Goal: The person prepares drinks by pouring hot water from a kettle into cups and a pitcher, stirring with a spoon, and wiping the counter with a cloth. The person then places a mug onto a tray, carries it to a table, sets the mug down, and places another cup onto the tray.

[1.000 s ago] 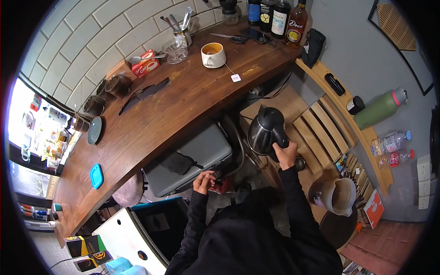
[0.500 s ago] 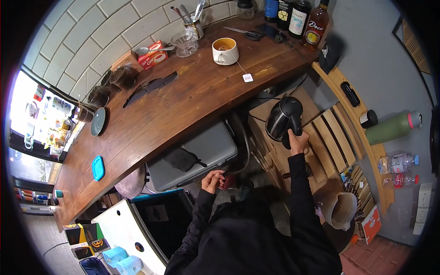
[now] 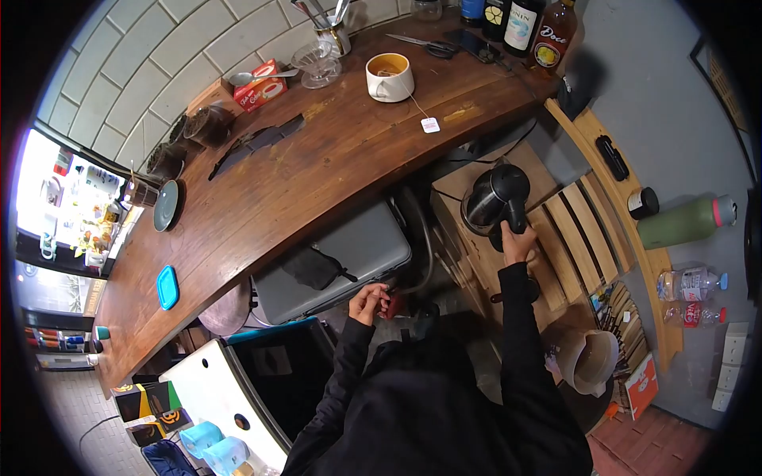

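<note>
My right hand [image 3: 518, 242] is wrapped round the handle of a dark electric kettle [image 3: 486, 200], which is upright over a wooden board [image 3: 454, 170] below the counter. My left hand [image 3: 370, 304] is in front of my body with its fingers curled together; whether anything small is in them is hidden. Close behind it is the grey lidded case [image 3: 349, 246] with a black cloth item [image 3: 313, 268] on top. On the wooden counter [image 3: 341, 159] stands a white mug [image 3: 390, 86] with amber liquid, a tea-bag string and its paper tag [image 3: 430, 125] hanging outside.
Syrup bottles [image 3: 552, 40], scissors [image 3: 440, 49], a glass dripper [image 3: 317, 63] and a red box [image 3: 260, 87] line the counter's back. A curved wooden shelf [image 3: 635, 214] at right bears a green bottle [image 3: 686, 224]. A translucent jug [image 3: 591, 363] stands near my right arm.
The view has tilted slightly, so the counter items appear a little higher. My right hand still grips the kettle, nearly in the same place. My left hand stays curled.
</note>
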The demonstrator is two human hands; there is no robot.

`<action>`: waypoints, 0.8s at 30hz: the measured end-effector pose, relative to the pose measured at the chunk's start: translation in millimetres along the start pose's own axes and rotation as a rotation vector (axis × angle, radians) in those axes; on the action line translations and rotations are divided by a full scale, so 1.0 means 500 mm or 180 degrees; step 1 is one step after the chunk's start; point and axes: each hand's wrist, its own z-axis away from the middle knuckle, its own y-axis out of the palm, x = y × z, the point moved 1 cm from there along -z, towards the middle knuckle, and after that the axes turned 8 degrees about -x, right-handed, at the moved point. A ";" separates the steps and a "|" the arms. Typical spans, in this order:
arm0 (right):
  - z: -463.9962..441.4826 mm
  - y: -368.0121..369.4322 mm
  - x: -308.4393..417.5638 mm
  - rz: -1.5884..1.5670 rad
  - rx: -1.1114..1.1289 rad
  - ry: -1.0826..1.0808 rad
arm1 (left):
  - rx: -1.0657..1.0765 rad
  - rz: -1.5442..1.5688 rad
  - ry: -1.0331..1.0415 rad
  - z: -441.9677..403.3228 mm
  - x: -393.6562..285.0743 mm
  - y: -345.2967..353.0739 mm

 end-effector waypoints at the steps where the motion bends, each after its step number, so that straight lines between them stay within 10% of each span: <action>1: -0.003 0.001 -0.006 0.0088 0.0017 -0.0062 | 0.0021 0.0002 -0.0054 -0.001 -0.001 0.002; 14: 0.044 -0.125 0.030 0.0711 0.0148 -0.0825 | 0.0394 -0.0065 0.0049 -0.003 0.031 0.044; 24: 0.223 -0.352 -0.027 0.0676 0.0120 0.0011 | 0.1058 -0.0102 -0.0526 -0.019 0.068 0.149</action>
